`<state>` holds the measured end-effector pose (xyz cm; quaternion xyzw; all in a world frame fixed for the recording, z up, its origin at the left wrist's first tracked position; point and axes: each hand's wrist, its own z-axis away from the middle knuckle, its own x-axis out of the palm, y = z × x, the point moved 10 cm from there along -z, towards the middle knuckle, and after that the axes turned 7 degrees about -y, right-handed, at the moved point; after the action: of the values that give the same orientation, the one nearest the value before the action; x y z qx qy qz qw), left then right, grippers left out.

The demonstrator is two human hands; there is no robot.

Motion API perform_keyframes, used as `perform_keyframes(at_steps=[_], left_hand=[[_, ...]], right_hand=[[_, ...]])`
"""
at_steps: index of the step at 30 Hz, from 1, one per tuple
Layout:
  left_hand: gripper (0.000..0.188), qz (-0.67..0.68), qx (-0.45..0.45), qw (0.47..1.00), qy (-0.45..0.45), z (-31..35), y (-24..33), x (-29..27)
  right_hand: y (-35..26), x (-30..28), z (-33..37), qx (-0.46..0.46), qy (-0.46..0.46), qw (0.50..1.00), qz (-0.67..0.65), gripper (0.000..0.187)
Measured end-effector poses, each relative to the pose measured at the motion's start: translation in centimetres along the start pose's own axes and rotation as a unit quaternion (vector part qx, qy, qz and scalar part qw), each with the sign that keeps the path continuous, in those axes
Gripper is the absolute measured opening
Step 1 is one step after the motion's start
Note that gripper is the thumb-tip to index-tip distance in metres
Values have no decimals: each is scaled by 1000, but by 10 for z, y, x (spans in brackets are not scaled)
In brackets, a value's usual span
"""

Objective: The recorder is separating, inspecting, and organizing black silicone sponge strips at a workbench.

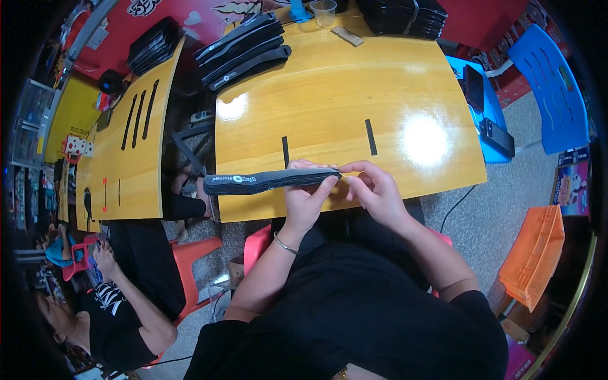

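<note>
A thick bundle of black straps with pale print on its side lies level above the table's near edge. My left hand is closed around its right part, thumb in front and fingers behind. At the right end of the bundle, my right hand has thumb and index finger brought together. Something thin and yellowish shows faintly at that end, too small to name. Beyond my hands, two short black strips are set apart on the wooden table, the left one partly behind my left hand.
Stacked black straps lie at the far left of the table, a tied black stack at the far right. Phones rest on a blue stool by the right edge. Left, a person sits at another table. An orange crate stands right.
</note>
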<state>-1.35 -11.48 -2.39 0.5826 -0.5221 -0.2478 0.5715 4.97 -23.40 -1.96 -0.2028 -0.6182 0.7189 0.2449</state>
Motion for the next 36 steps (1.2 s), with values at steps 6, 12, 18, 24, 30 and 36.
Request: perform_keyframes(at_steps=[6, 12, 18, 24, 30, 36], left_hand=[[31, 9, 1, 1000, 4, 0, 0, -1], [31, 15, -7, 1000, 4, 0, -2, -1], [33, -26, 23, 999, 8, 2, 1, 0], [35, -65, 40, 997, 13, 2, 8, 1], [34, -17, 35, 999, 16, 2, 3, -2], [34, -10, 35, 999, 12, 3, 3, -1]], right_hand=[[-4, -1, 0, -7, -7, 1000, 25, 21], [-12, -2, 1, -26, -15, 998, 51, 22], [-20, -1, 3, -78, 5, 988, 132, 24], [-25, -1, 5, -89, 10, 983, 163, 26], [-30, 0, 5, -94, 2, 984, 154, 27], [-28, -1, 5, -96, 9, 983, 154, 26]])
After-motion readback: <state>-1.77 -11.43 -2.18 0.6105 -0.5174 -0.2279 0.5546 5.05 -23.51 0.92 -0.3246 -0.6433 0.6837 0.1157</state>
